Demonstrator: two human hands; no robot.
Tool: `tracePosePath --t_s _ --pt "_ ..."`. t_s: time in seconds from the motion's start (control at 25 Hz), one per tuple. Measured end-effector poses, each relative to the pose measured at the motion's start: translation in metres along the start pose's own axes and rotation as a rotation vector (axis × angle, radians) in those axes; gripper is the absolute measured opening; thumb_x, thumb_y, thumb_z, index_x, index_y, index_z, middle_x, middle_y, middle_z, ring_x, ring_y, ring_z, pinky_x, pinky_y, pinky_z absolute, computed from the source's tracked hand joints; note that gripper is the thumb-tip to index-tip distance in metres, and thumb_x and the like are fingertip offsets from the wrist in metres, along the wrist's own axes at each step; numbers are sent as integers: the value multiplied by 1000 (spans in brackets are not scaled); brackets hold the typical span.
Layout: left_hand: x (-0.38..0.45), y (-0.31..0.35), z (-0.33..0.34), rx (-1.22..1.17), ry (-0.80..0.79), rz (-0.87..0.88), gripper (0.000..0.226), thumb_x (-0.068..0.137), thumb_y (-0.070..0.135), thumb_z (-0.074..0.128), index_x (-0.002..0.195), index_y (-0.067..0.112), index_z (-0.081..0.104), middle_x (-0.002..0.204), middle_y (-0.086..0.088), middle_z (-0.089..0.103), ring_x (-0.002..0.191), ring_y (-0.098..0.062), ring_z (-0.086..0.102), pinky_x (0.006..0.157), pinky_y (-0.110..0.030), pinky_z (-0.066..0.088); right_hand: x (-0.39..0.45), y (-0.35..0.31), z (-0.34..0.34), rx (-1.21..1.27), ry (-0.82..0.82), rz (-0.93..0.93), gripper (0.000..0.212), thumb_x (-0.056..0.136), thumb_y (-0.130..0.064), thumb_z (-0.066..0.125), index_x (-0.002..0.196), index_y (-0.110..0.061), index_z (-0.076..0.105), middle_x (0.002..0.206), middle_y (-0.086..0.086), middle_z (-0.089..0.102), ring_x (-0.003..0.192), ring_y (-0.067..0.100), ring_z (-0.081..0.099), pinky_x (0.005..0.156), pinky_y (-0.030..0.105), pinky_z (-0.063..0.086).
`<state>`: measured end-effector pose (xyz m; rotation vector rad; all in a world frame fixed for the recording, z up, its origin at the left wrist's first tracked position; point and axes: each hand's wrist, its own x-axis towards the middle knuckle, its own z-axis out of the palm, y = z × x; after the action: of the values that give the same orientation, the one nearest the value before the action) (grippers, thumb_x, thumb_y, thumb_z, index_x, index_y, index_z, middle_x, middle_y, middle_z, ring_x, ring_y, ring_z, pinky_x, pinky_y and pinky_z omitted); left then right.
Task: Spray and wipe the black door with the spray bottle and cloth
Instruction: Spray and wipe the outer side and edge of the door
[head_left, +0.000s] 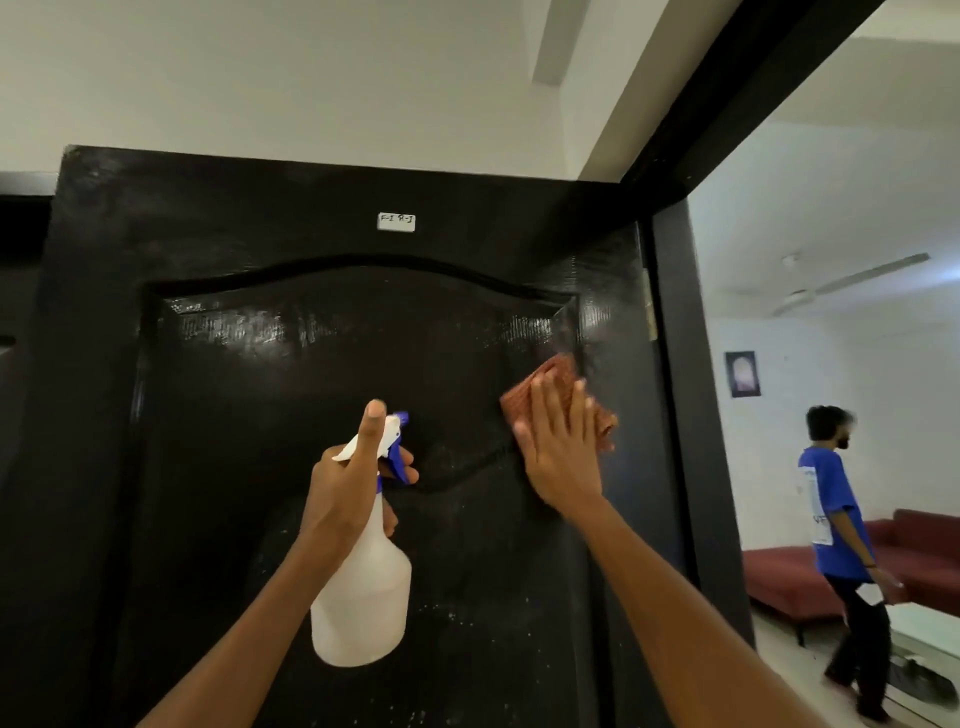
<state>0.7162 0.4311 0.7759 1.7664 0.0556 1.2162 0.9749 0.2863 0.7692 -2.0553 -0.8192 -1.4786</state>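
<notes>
a small white label stood on the black door, high above the right hand and to its left, above the raised arch panel. its handwritten marks seemed to read "f-1 r-3", though the blur left this unsure.

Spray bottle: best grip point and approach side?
Grip the spray bottle at its narrow neck just under the blue-white trigger head, coming from the rear, away from the black door. The left hand holds it there, upright, nozzle facing the door.
</notes>
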Motion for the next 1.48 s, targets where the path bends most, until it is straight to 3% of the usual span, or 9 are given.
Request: tracePosePath --t_s 0.12,0.24,0.36,0.48,0.56,0.8,0.96,1.12,1.48 --pt "-1 5 29 9 -35 -3 78 84 70 30 84 5 72 80 -10 75 54 -20 61 74 -45 53 -33 55 -5 -116 0 -166 67 108 -56 17 165 -22 6 173 -2 -1 158 32 -6 126 56 11" --pt "7 17 51 -21 -55 25 77 82 70 32 85 4 71 79 -10 74 46 -15 60 56 -33 52 -1 79 -15 -25 38 186 70 106 -59 14 164 -24 -6 172 1 -12 157 33 -15 126 55 -8" --pt "20 24 66 -14 -72 57 78 82 72 30 86 6 72 78 -8 75 49 -12 62 65 -35 51 75 66 -28 80 102 421 73 105 -57 5 162 -15 -14 170 12 -16 155 33 -21 124 57 -9" --pt "34 30 79 -20 -72 60 79 81 73 29 84 7 72 76 -7 75 52 -15 62 72 -41 53 137 61 -47 112 110 305 70 106 -54 11 163 -19 -11 171 13 -13 156 34 -13 126 56 -3" --pt "39 31 87 -31 -78 68 79 81 72 28 85 6 71 76 -8 75 49 -20 61 57 -34 54 137 64 -44 53 138 192 67 107 -53 17 164 -26 -6 172 11 -6 157 35 -6 127 55 0" --pt "11 0 123 -73 -106 -27 77 83 69 31 84 3 70 79 -12 74 52 -21 61 56 -32 51 -17 76 0 186 136 442 70 105 -58 15 163 -27 -11 171 3 -16 157 27 -13 127 54 -2" --pt "-12 -17 136 -53 -120 -102 79 84 69 31 77 1 69 74 -13 73 49 -17 60 56 -32 53 -122 81 26 114 29 383 70 105 -56 13 163 -24 -11 170 1 -21 156 25 -19 126 56 -3" --pt "-36 -39 138 -79 -91 -194 78 84 72 37 72 1 64 61 -12 65 43 -18 58 42 -26 49 -140 82 30 100 -21 373 70 105 -58 9 163 -24 -11 170 2 -21 156 26 -19 126 53 -8" --pt "-79 -81 99 -75 -27 -403 82 74 76 30 80 4 67 72 -11 70 50 -22 60 46 -29 51 -181 44 49 80 -32 278 70 106 -57 14 164 -22 -3 172 8 -7 158 32 -7 126 48 -10"
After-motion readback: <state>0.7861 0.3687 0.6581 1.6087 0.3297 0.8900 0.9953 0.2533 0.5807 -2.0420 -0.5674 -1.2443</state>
